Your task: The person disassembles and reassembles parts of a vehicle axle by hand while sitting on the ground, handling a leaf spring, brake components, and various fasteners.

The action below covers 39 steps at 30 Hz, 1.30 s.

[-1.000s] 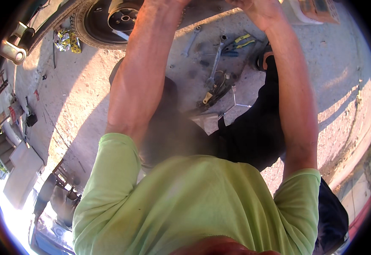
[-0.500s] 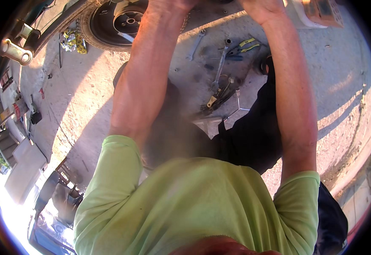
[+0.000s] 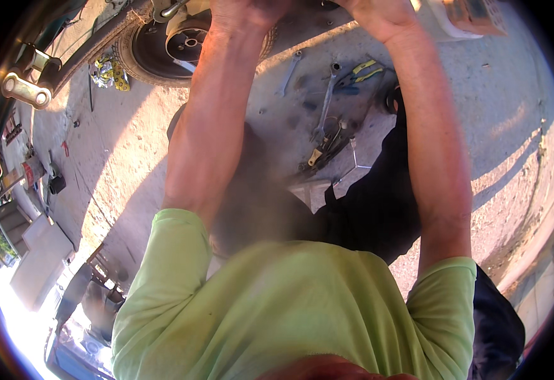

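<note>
Because the top edge of the view cuts off the fingers, I cannot tell whether the left hand [image 3: 251, 11] and the right hand [image 3: 381, 20] are spread, pressed together or pinching something; both reach far forward, perhaps because whatever occupies them sits beyond my view. The nearest thing I can make out is the wheel [image 3: 153, 54], seemingly flat on the floor [image 3: 499, 82], partly behind the left forearm [image 3: 210, 133]; that way it probably cannot roll. I see a long wrench [image 3: 326, 101], yellow-handled pliers [image 3: 366, 71] and a three-armed wrench [image 3: 355, 166] near the dark trousers [image 3: 381, 212], likely left there for easy reach.
</note>
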{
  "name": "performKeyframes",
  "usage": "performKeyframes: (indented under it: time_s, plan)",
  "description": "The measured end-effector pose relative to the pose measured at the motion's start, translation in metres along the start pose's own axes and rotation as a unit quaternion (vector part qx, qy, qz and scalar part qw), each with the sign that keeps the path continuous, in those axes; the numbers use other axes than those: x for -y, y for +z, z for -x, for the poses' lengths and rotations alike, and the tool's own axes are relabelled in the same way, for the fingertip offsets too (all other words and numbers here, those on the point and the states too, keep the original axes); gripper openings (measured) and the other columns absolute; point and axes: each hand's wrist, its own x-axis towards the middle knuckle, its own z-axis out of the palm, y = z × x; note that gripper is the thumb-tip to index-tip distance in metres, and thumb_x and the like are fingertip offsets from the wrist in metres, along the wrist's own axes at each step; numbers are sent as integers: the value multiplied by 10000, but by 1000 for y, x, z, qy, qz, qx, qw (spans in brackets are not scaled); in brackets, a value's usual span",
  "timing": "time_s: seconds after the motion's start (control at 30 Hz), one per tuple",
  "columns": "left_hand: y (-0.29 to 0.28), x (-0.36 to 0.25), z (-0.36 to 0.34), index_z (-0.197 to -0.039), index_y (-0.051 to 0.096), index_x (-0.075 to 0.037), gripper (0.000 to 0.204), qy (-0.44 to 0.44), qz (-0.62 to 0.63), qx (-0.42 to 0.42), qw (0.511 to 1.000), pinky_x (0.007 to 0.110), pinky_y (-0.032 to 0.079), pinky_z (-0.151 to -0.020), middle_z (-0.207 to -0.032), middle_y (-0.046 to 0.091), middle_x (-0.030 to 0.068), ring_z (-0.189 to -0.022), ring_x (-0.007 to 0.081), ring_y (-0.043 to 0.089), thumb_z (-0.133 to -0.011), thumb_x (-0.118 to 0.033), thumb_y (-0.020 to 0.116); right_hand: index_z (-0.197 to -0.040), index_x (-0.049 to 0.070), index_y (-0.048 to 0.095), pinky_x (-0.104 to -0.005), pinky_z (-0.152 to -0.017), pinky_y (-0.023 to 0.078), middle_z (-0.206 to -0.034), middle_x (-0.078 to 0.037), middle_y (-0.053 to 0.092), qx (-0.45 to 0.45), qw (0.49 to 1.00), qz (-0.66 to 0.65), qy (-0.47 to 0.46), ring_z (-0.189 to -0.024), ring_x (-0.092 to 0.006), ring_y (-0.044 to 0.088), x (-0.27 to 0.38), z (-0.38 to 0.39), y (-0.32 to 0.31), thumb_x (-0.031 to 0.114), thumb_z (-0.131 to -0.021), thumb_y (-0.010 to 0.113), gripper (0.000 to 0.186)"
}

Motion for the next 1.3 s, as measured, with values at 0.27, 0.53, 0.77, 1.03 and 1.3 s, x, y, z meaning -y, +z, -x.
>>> performKeyframes:
  time_s: [0.27, 0.53, 0.77, 1.03, 1.3]
  plan:
    - [5, 1, 3, -1264, 584, -38, 395, 0, -4, 0, 1000, 356, 598, -825, -1216, 647, 128, -1048, 261, 646, -973, -300, 638, -1282, 45, 588, -367, -921, 475, -1186, -101, 659, 13, 1000, 19, 6, -1052, -230, 618, 4, 4, 0, 373, -1017, 494, 433]
    - [-1, 0, 3, -1261, 580, -34, 402, -7, -7, -2, 1000, 351, 593, -812, -1201, 648, 131, -1027, 260, 652, -982, -321, 620, -1278, 50, 589, -367, -950, 464, -1206, -79, 659, 16, 999, -5, -43, -1058, -218, 618, 6, 3, 11, 373, -1011, 445, 443]
    - [-4, 1, 5, -1260, 576, -30, 406, -13, -9, -7, 1000, 347, 588, -817, -1186, 649, 135, -1021, 260, 653, -989, -332, 606, -1271, 57, 601, -373, -968, 459, -1207, -73, 661, 39, 998, -20, -38, -1061, -218, 619, 6, 2, 6, 384, -1004, 472, 442]
    - [-12, 5, 6, -1259, 571, -26, 413, -27, -16, -16, 999, 343, 582, -824, -1170, 651, 139, -1013, 260, 655, -998, -345, 589, -1255, 72, 608, -393, -991, 437, -1210, -61, 656, 47, 998, -44, -16, -1102, -228, 592, 1, 3, -2, 384, -989, 508, 422]
    - [-26, 10, 19, -1265, 559, -12, 448, -67, -36, -122, 990, 363, 547, -864, -1142, 651, 156, -1033, 284, 644, -996, -369, 586, -1251, 86, 593, -400, -1009, 427, -1276, -66, 632, 15, 997, -82, 7, -1168, -224, 566, -15, 6, -3, 332, -976, 542, 373]
